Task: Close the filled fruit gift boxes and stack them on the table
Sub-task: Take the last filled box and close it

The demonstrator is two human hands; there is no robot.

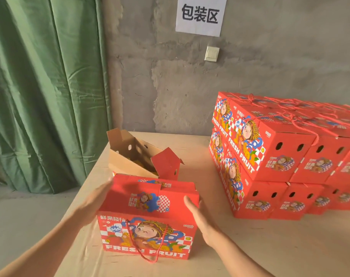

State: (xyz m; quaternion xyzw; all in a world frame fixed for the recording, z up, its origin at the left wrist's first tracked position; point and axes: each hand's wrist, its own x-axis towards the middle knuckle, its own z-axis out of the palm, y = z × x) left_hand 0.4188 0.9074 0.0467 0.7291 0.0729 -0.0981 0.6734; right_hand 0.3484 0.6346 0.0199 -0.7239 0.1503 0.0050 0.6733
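Box (148,204): closed, on the table (190,148); stack (270,156) well to its right
Hands: left hand (94,200) and right hand (196,212) flat, fingers straight, at its sides; nothing gripped
Risk: lifted by palm squeeze alone it may slip; flaps could pop

Softly and evenly lit, fairly bright, slightly warm in tone. Faint, soft-edged shadow across the top of the red printed cardboard gift box (148,198) near the front edge of the pale wooden table (190,156), just beside the left hand (94,200). Dimmer toward the table's front right corner. Blurred by motion at that hand's fingertips (107,185); sharper at the right hand (198,212). Soft and smeared at the right frame edge, over the stack of closed red gift boxes (280,156). Bowed by the wide lens along the green curtain (46,86) at the left. Crisp on the white paper sign (200,15) on the grey concrete wall (250,66).
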